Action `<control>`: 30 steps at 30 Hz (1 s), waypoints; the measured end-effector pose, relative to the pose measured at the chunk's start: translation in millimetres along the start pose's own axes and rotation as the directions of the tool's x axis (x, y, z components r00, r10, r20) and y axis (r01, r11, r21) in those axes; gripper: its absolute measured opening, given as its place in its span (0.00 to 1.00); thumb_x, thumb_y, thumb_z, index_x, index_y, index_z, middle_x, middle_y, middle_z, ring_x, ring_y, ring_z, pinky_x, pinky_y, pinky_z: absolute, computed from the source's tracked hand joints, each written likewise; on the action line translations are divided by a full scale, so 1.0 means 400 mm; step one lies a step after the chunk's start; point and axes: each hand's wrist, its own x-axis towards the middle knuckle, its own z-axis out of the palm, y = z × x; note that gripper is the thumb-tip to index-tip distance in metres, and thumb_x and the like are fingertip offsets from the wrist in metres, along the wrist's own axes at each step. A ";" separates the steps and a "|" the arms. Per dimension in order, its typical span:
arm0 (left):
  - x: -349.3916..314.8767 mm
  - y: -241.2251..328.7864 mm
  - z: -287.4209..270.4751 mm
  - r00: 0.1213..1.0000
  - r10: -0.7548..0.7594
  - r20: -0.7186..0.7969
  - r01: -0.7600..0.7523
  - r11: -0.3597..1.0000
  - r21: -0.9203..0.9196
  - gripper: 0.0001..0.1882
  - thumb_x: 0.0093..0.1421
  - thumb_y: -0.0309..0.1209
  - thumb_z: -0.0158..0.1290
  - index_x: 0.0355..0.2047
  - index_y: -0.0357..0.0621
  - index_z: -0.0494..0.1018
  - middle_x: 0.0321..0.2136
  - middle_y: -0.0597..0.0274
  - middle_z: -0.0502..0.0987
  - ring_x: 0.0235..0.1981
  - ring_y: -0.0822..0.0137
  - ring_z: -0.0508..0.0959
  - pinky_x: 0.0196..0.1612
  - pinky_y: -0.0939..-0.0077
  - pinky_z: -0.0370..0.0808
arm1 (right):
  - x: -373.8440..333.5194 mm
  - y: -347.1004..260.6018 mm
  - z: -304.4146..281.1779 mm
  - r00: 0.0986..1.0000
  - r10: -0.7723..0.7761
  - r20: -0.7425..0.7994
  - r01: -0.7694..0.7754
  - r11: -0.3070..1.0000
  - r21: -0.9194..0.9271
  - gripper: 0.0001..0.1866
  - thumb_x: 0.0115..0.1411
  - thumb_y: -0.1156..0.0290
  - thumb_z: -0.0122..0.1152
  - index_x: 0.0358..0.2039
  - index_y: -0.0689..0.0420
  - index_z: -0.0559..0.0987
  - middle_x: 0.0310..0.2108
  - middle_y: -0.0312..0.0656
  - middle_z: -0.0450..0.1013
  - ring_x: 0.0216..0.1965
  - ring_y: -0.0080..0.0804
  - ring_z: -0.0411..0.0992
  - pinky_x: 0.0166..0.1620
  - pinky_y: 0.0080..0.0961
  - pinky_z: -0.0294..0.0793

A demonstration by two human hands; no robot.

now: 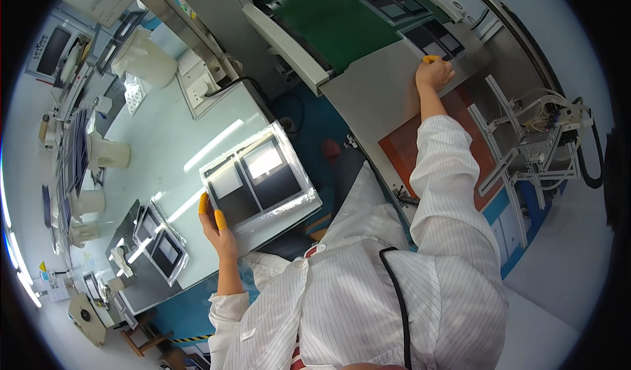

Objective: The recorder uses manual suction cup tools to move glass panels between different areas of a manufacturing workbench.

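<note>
A clear-film-edged sheet with two dark panes (273, 196) lies on the pale bench at my left. My left hand (222, 238), with yellow finger covers, is at its near left corner; its thumb and forefinger are apart, touching the edge. My right arm reaches far forward to the metal plate at the end of a green conveyor belt. There my right hand (435, 75), fingers curled and one yellow cover showing, pinches the near edge of a similar dark two-pane sheet (430, 38). Its fingertips are partly hidden.
More such sheets (392, 5) lie on the green belt (315, 28). A jointed metal frame with hoses (532, 140) stands right of my right arm, beside a reddish-brown plate (401, 149). Smaller framed pieces (164, 251) and white tubs (144, 57) are on the bench (158, 153).
</note>
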 end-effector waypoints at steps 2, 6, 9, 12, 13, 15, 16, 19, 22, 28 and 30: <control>0.002 0.016 0.007 1.000 -0.020 -0.002 0.020 1.000 -0.013 0.23 0.67 0.28 0.41 0.62 0.36 0.59 0.59 0.51 0.65 0.61 0.61 0.64 0.63 0.70 0.57 | -0.045 0.021 -0.023 1.000 0.002 0.020 -0.003 0.999 0.050 0.11 0.55 0.63 0.62 0.37 0.52 0.82 0.44 0.43 0.71 0.48 0.44 0.65 0.54 0.37 0.62; 0.003 0.010 0.002 1.000 -0.013 -0.007 0.013 1.000 -0.019 0.23 0.67 0.26 0.41 0.61 0.35 0.60 0.58 0.51 0.65 0.60 0.61 0.65 0.63 0.71 0.57 | -0.186 0.042 -0.143 0.995 0.000 0.095 -0.012 0.991 0.131 0.11 0.56 0.63 0.60 0.37 0.53 0.82 0.45 0.41 0.70 0.49 0.44 0.64 0.54 0.40 0.62; 0.006 0.019 0.009 0.998 -0.056 -0.016 0.055 0.998 -0.042 0.22 0.66 0.25 0.40 0.61 0.35 0.60 0.57 0.51 0.66 0.60 0.62 0.66 0.62 0.73 0.59 | -0.277 0.103 -0.201 0.992 -0.054 0.117 0.030 0.980 0.195 0.11 0.54 0.67 0.62 0.38 0.53 0.81 0.45 0.41 0.68 0.50 0.43 0.62 0.53 0.42 0.61; 0.005 0.001 0.002 0.999 -0.029 -0.020 0.029 0.999 -0.015 0.22 0.67 0.24 0.39 0.60 0.35 0.61 0.57 0.51 0.67 0.59 0.63 0.67 0.61 0.74 0.60 | -0.327 0.161 -0.230 0.967 -0.231 0.111 0.205 0.957 0.205 0.14 0.53 0.67 0.63 0.40 0.56 0.79 0.47 0.43 0.66 0.51 0.45 0.61 0.54 0.43 0.61; 0.004 0.002 0.001 1.000 -0.020 -0.023 0.019 1.000 -0.012 0.22 0.67 0.24 0.39 0.60 0.35 0.61 0.57 0.51 0.67 0.58 0.63 0.67 0.61 0.74 0.60 | -0.330 0.166 -0.238 0.966 -0.232 0.110 0.207 0.958 0.199 0.14 0.53 0.67 0.63 0.40 0.56 0.79 0.47 0.43 0.66 0.51 0.45 0.61 0.54 0.43 0.61; 0.005 -0.008 -0.001 1.000 -0.013 -0.029 0.013 1.000 -0.015 0.22 0.66 0.24 0.39 0.60 0.35 0.61 0.56 0.51 0.67 0.58 0.64 0.67 0.61 0.74 0.60 | -0.316 0.164 -0.240 0.999 0.027 0.031 -0.039 0.844 0.535 0.16 0.53 0.69 0.63 0.42 0.60 0.77 0.48 0.47 0.65 0.51 0.46 0.62 0.53 0.41 0.63; 0.009 -0.020 0.004 1.000 0.012 -0.021 -0.013 0.999 -0.037 0.22 0.67 0.24 0.39 0.60 0.35 0.61 0.56 0.51 0.67 0.58 0.64 0.67 0.61 0.74 0.60 | -0.291 0.186 -0.215 0.974 0.222 -0.037 -0.157 0.788 0.595 0.16 0.55 0.70 0.64 0.44 0.61 0.76 0.46 0.48 0.67 0.45 0.38 0.68 0.47 0.37 0.69; 0.003 -0.021 0.008 0.998 0.014 -0.055 -0.018 0.998 -0.060 0.21 0.67 0.25 0.40 0.60 0.34 0.62 0.55 0.51 0.68 0.57 0.64 0.68 0.60 0.74 0.61 | -0.225 0.174 -0.190 0.530 0.502 0.683 -0.815 0.080 0.574 0.16 0.59 0.69 0.60 0.46 0.61 0.74 0.41 0.46 0.71 0.38 0.36 0.71 0.44 0.39 0.71; 0.001 -0.031 0.004 0.998 0.024 -0.052 -0.027 0.998 -0.062 0.21 0.66 0.25 0.42 0.59 0.34 0.63 0.55 0.51 0.69 0.57 0.63 0.68 0.60 0.73 0.61 | -0.232 0.164 -0.176 0.583 0.366 0.726 -0.785 0.024 0.619 0.13 0.62 0.75 0.52 0.46 0.66 0.72 0.35 0.48 0.75 0.33 0.37 0.75 0.39 0.34 0.75; 0.005 -0.036 -0.014 0.988 0.074 -0.139 -0.079 0.997 -0.028 0.20 0.63 0.26 0.46 0.55 0.34 0.66 0.50 0.47 0.72 0.52 0.56 0.73 0.57 0.69 0.66 | -0.288 0.044 -0.338 0.789 -0.205 0.578 -0.585 0.036 0.811 0.07 0.62 0.80 0.51 0.41 0.65 0.70 0.43 0.57 0.73 0.41 0.45 0.76 0.48 0.43 0.78; 0.011 -0.032 -0.023 0.987 0.081 -0.140 -0.086 0.996 -0.024 0.19 0.64 0.28 0.45 0.54 0.35 0.68 0.49 0.47 0.73 0.50 0.57 0.74 0.55 0.71 0.67 | -0.278 0.024 -0.386 0.672 -0.475 0.568 -0.630 0.037 0.775 0.06 0.62 0.78 0.52 0.40 0.62 0.70 0.46 0.58 0.72 0.44 0.46 0.76 0.50 0.43 0.77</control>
